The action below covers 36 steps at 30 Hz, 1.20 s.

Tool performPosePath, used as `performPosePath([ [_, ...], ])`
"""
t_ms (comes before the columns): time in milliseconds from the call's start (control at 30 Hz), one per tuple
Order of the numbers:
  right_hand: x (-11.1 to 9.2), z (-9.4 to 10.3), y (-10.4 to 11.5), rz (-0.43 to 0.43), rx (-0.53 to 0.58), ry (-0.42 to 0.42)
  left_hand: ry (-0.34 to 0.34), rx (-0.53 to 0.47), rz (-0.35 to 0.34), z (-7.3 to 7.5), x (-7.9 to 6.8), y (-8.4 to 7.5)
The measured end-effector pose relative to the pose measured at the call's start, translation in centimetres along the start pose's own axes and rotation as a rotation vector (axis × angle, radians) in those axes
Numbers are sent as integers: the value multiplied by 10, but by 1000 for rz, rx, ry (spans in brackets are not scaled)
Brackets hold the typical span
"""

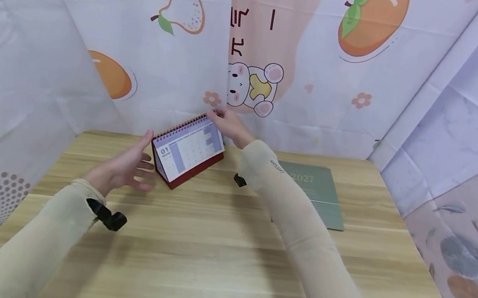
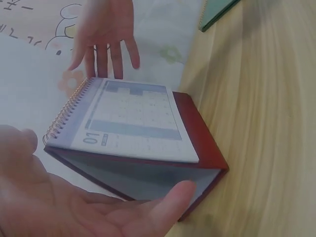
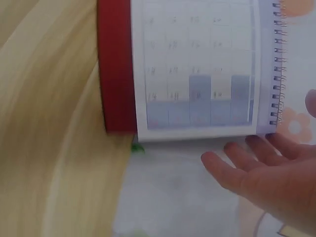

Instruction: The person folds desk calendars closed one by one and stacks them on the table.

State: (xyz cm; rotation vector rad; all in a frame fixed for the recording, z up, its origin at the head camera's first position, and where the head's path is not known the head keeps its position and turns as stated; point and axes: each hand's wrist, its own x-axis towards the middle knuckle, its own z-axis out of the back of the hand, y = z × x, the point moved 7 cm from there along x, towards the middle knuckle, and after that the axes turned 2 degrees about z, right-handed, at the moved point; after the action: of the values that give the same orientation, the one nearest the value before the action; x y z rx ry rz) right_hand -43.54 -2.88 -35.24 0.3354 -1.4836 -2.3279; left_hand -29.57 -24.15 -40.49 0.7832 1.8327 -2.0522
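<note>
A spiral-bound desk calendar (image 1: pixel 194 149) with a dark red base stands tented near the back of the table, turned at an angle, its page marked 01. At its left end is my left hand (image 1: pixel 126 165), fingers spread and thumb up by the spiral corner. The left wrist view shows that hand (image 2: pixel 84 207) alongside the calendar's open triangular side. My right hand (image 1: pixel 233 127) is at the other end, by the upper corner. Its fingers (image 3: pixel 232 173) look extended, with the tips close to the calendar's edge; whether they touch it I cannot tell.
A green calendar (image 1: pixel 331 200) marked 2027 lies on the wooden table (image 1: pixel 184 255) at the right, partly behind my right forearm. Printed curtains (image 1: pixel 321 104) hang behind the table and along both sides.
</note>
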Motion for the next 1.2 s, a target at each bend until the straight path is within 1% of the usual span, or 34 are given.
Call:
performPosePath([
  [167,5,-6,-4,-17,68,3,22,-2,4,-2,4,-5],
  [367,8,-7,0,-11,43,-11,26,11,23,-3,5,-9],
  [467,11,-8,1,-22,32,-25,30,7,16,-3,4,-11],
  [600,18,-10,-2,-56,80,-61,23,0,-2,-2,5,-12],
  [700,21,-12,-7,-89,117,-97,14,-9,-2,-3,7,-10],
  [900,21,-13,-14,-123,173,-168,-5,-32,-20,-5,11,-9],
  [1000,19,-13,-16,-134,154,-174,-5,-28,-31,-5,12,-10],
  [1133,17,-15,-13,-130,74,-133,0,-24,-36,-4,12,-11],
  [1200,17,-15,-14,-141,44,-111,1,-25,-32,-3,13,-10],
])
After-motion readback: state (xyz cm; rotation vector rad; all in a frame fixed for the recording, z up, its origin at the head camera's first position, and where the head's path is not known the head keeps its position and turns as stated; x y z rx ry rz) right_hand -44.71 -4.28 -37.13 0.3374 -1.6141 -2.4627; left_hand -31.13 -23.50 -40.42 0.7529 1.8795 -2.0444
